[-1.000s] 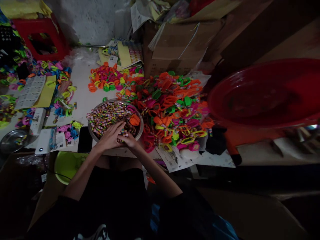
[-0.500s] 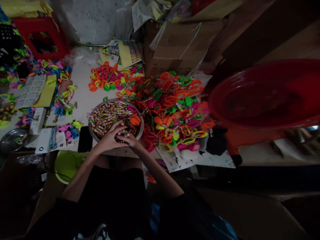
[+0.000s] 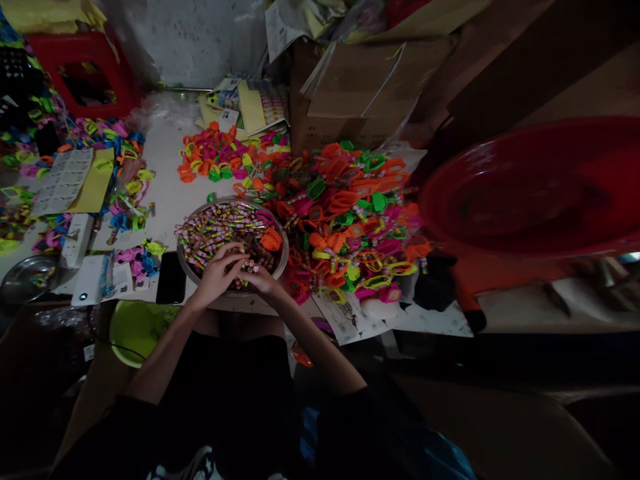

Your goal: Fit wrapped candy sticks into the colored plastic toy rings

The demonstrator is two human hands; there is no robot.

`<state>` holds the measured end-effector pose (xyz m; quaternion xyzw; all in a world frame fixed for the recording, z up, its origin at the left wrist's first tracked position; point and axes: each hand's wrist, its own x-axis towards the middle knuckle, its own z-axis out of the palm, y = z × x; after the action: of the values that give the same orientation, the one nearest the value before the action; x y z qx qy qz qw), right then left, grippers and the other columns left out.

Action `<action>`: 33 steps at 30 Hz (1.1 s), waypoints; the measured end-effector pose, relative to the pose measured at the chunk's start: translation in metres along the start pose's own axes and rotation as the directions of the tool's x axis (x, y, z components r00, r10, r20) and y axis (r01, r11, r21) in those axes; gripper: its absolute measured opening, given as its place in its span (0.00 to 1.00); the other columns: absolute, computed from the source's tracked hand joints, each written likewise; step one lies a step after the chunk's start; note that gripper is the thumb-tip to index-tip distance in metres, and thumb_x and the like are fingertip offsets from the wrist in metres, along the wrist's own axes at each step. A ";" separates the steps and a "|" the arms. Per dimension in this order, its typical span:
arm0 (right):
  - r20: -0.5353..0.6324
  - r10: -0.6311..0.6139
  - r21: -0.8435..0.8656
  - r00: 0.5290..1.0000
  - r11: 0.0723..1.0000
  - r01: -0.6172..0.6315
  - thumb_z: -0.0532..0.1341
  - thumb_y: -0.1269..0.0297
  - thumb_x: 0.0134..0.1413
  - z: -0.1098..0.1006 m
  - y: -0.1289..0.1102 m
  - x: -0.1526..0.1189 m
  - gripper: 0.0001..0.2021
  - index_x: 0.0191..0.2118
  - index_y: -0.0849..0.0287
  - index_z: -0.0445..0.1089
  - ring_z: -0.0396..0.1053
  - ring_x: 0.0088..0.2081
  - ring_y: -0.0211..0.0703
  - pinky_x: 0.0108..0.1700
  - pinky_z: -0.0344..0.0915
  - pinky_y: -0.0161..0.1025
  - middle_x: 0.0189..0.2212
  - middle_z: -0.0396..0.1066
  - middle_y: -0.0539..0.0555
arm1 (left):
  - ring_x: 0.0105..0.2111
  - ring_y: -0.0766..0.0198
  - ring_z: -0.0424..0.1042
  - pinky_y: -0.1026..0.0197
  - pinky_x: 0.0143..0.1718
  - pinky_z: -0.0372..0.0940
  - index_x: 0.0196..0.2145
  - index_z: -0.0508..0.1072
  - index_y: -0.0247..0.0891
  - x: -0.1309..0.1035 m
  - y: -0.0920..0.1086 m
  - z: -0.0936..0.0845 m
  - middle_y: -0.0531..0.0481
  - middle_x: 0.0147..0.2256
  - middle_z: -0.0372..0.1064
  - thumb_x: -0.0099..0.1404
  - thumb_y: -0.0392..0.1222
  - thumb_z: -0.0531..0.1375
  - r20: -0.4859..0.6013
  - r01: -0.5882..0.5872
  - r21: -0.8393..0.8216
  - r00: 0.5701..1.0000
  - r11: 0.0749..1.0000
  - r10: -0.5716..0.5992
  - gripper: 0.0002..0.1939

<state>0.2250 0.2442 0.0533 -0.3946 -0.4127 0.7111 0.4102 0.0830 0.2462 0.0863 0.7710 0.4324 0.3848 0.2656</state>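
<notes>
A round metal bowl (image 3: 285, 257) stands at the table's front edge, filled with small patterned sticks (image 3: 207, 230) and an orange piece (image 3: 271, 239). Over its front part, my left hand (image 3: 220, 273) has its fingers bent toward my right hand. My right hand (image 3: 260, 279) meets it there, fingers closed on small patterned pieces (image 3: 250, 266). Whatever lies between the fingers of my left hand is too small and dark to name. Right of the bowl is a large heap of bright plastic toy watches (image 3: 345, 207).
A black phone (image 3: 171, 279) and a white box (image 3: 89, 280) lie left of the bowl. Behind are a cardboard box (image 3: 370, 87) and a red stool (image 3: 120, 80). A large red basin (image 3: 530, 247) stands at right, a green basin (image 3: 131, 327) below the table.
My left hand has shifted slightly left, and its fingers have moved a little over the bowl. My right hand has barely moved.
</notes>
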 end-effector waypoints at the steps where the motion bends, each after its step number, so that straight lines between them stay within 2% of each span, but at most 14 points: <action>1: -0.001 0.005 0.012 1.000 1.000 -0.005 0.69 0.56 0.37 0.000 0.001 0.000 0.13 0.27 0.58 0.69 0.63 0.27 0.37 0.33 0.61 0.36 0.22 0.67 0.46 | 0.56 0.60 0.63 0.53 0.58 0.60 0.44 0.73 0.41 -0.001 0.001 0.001 0.45 0.52 0.63 0.69 0.41 0.52 0.003 -0.003 0.001 1.000 1.000 0.003 0.12; 7: -0.029 0.043 0.055 0.999 0.998 -0.042 0.68 0.53 0.37 0.002 -0.004 0.000 0.16 0.30 0.58 0.70 0.65 0.28 0.38 0.30 0.60 0.35 0.24 0.69 0.47 | 0.55 0.61 0.63 0.55 0.58 0.59 0.52 0.68 0.43 -0.010 0.002 0.010 0.45 0.51 0.64 0.70 0.43 0.52 0.078 0.038 -0.013 0.996 0.999 -0.037 0.15; 9: -0.040 0.056 0.058 0.998 0.997 -0.054 0.68 0.54 0.37 0.001 -0.007 -0.001 0.15 0.31 0.58 0.71 0.66 0.28 0.39 0.30 0.61 0.35 0.24 0.70 0.48 | 0.59 0.57 0.58 0.53 0.61 0.56 0.57 0.62 0.43 -0.013 -0.003 0.013 0.43 0.56 0.60 0.66 0.46 0.56 0.114 0.026 -0.002 0.993 1.000 -0.026 0.22; 12: -0.066 0.058 0.060 0.996 0.997 -0.054 0.68 0.55 0.37 0.000 -0.006 0.002 0.16 0.32 0.58 0.71 0.68 0.31 0.41 0.33 0.63 0.37 0.25 0.71 0.48 | 0.64 0.52 0.50 0.49 0.63 0.51 0.62 0.52 0.44 -0.016 -0.011 0.015 0.40 0.62 0.51 0.58 0.50 0.64 0.182 0.000 0.039 0.983 0.999 -0.007 0.39; 15: -0.089 0.046 0.047 0.995 0.998 -0.042 0.70 0.55 0.33 -0.002 -0.002 0.008 0.17 0.31 0.59 0.71 0.68 0.32 0.42 0.36 0.64 0.38 0.25 0.71 0.48 | 0.65 0.51 0.47 0.48 0.64 0.50 0.64 0.48 0.44 -0.015 -0.015 0.013 0.40 0.64 0.48 0.57 0.51 0.65 0.211 -0.007 0.062 0.977 0.998 -0.006 0.43; 18: -0.128 0.020 0.015 0.992 1.000 -0.018 0.71 0.57 0.29 -0.010 -0.001 0.014 0.18 0.30 0.58 0.70 0.67 0.31 0.40 0.36 0.63 0.38 0.24 0.69 0.46 | 0.64 0.54 0.51 0.50 0.63 0.52 0.63 0.52 0.42 -0.015 -0.017 0.007 0.40 0.62 0.51 0.61 0.50 0.62 0.164 -0.016 0.082 0.987 0.997 0.003 0.36; 20: -0.148 0.015 -0.004 0.989 1.000 -0.016 0.71 0.57 0.29 -0.018 -0.005 0.015 0.17 0.29 0.57 0.69 0.65 0.27 0.39 0.32 0.63 0.37 0.22 0.68 0.46 | 0.59 0.56 0.59 0.51 0.59 0.56 0.58 0.60 0.42 -0.015 -0.019 0.001 0.42 0.57 0.60 0.67 0.46 0.55 0.136 0.004 0.121 0.991 0.993 -0.020 0.23; 22: -0.168 0.009 -0.031 0.986 0.999 -0.014 0.70 0.55 0.33 -0.028 -0.010 0.013 0.16 0.27 0.56 0.68 0.62 0.23 0.37 0.26 0.60 0.36 0.20 0.66 0.46 | 0.52 0.58 0.66 0.51 0.55 0.60 0.51 0.68 0.42 -0.016 -0.021 -0.003 0.46 0.49 0.69 0.69 0.41 0.52 0.176 0.009 0.190 0.983 0.982 -0.043 0.15; 25: -0.241 -0.048 -0.080 0.969 0.996 0.029 0.68 0.52 0.39 -0.039 -0.016 0.010 0.15 0.24 0.55 0.64 0.55 0.19 0.34 0.21 0.52 0.34 0.17 0.60 0.46 | 0.47 0.57 0.68 0.51 0.52 0.61 0.46 0.72 0.43 -0.015 -0.024 -0.001 0.48 0.43 0.72 0.66 0.38 0.54 0.345 -0.070 0.286 0.938 0.956 -0.035 0.12; 28: -0.309 -0.066 -0.051 0.949 0.997 0.053 0.69 0.53 0.37 -0.042 -0.017 0.010 0.16 0.24 0.53 0.61 0.47 0.18 0.32 0.20 0.46 0.34 0.16 0.53 0.43 | 0.49 0.55 0.67 0.51 0.53 0.60 0.45 0.74 0.43 -0.010 -0.023 0.012 0.47 0.44 0.71 0.64 0.38 0.58 0.458 -0.136 0.338 0.888 0.931 -0.036 0.12; 30: -0.337 -0.070 -0.028 0.939 0.998 0.065 0.69 0.54 0.36 -0.040 -0.016 0.013 0.17 0.25 0.53 0.60 0.47 0.19 0.32 0.20 0.46 0.34 0.17 0.52 0.43 | 0.51 0.54 0.67 0.50 0.56 0.58 0.42 0.75 0.42 -0.006 -0.022 0.020 0.46 0.44 0.71 0.62 0.38 0.61 0.474 -0.153 0.367 0.880 0.918 -0.043 0.10; 33: -0.378 -0.155 -0.068 0.913 0.988 0.139 0.68 0.53 0.38 -0.039 -0.013 0.016 0.17 0.26 0.53 0.59 0.50 0.20 0.33 0.21 0.48 0.34 0.18 0.54 0.44 | 0.51 0.55 0.67 0.51 0.57 0.57 0.38 0.75 0.41 -0.001 -0.017 0.022 0.47 0.43 0.71 0.61 0.39 0.62 0.429 -0.133 0.369 0.902 0.920 -0.042 0.06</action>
<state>0.2575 0.2732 0.0483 -0.5015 -0.3673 0.5794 0.5272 0.0935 0.2521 0.0609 0.8838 0.4126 0.1182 0.1862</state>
